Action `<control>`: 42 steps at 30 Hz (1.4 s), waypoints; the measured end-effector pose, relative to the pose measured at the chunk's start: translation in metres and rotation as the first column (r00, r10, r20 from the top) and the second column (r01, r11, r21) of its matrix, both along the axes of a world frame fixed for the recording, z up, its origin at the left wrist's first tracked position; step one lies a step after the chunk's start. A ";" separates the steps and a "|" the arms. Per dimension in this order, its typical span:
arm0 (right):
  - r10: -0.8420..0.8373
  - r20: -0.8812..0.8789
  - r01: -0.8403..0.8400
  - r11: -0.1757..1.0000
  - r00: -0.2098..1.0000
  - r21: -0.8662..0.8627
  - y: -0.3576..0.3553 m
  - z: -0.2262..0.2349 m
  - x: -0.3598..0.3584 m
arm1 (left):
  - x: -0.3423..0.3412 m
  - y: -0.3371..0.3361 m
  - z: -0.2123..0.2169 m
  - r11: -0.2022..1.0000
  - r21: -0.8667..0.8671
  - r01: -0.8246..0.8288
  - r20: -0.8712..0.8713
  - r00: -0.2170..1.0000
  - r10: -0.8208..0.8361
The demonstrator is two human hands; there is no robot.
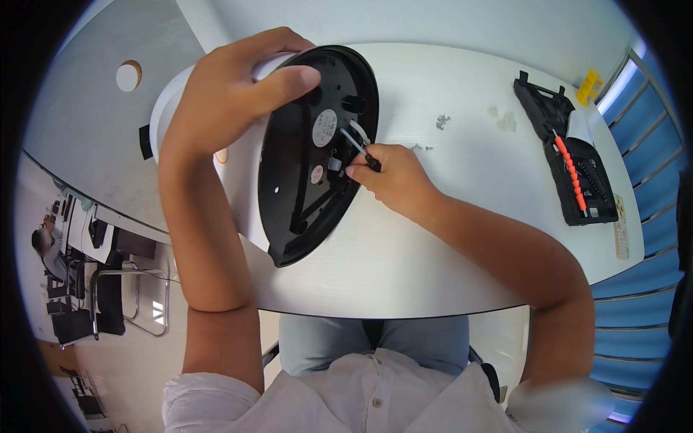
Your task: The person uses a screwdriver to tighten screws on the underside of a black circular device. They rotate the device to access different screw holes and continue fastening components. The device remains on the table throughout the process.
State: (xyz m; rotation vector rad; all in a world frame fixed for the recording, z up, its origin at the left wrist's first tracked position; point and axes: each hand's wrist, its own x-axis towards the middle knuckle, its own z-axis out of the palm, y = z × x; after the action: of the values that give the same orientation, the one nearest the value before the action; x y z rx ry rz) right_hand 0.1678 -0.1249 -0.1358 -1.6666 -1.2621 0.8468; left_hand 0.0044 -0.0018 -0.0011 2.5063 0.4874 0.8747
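White round appliance (242, 155) is tipped on its side at the bench's (447, 238) left edge, black oval base plate (310, 155) facing the person and reaching down to the near edge. Left hand (231, 90) is clamped over the top of the appliance: fingers wrapped over the white body, thumb pressed flat on the upper part of the black plate. Right hand (393, 177) is pinched shut on a small black-handled screwdriver (361, 149), tip angled up-left into the plate's right-centre area, just beside a round white sticker (325, 128) and a short white cable (359, 131) coming off the plate. A smaller round red-and-white sticker (317, 174) sits lower on the plate, with moulded ribs running down toward its bottom end. Whether the tip is seated in a screw, can't tell. A few loose screws (442, 121) lie on the bench toward the far edge, well apart from the right hand; a couple more small bits (422, 147) lie just beyond that hand's knuckles. Open black bit-set case (570, 159) sits near the right edge, with an orange-handled driver (570, 173) lying in it. A yellow item (589, 86) is at the far right corner, too small to identify. Another person (49, 249) is seated far off to the left, not involved.
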 end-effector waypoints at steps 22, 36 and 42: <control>-0.105 0.208 0.086 0.991 0.973 0.100 0.001 0.003 -0.014 | -0.003 0.002 0.002 0.996 0.084 -0.024 -0.040 0.999 0.028; -0.069 0.121 0.040 0.973 0.990 0.228 0.003 -0.009 -0.012 | -0.003 0.001 0.002 0.999 0.038 -0.029 -0.039 0.999 0.031; -0.063 0.151 0.040 0.987 0.987 0.153 0.001 -0.004 -0.011 | -0.003 0.002 0.001 0.999 0.043 -0.032 -0.038 0.999 0.034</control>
State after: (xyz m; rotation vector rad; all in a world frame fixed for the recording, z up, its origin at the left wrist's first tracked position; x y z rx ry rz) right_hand 0.1570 -0.1236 -0.1399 -1.6626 -1.3472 0.5852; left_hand 0.0019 0.0005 -0.0002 2.5651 0.5299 0.8585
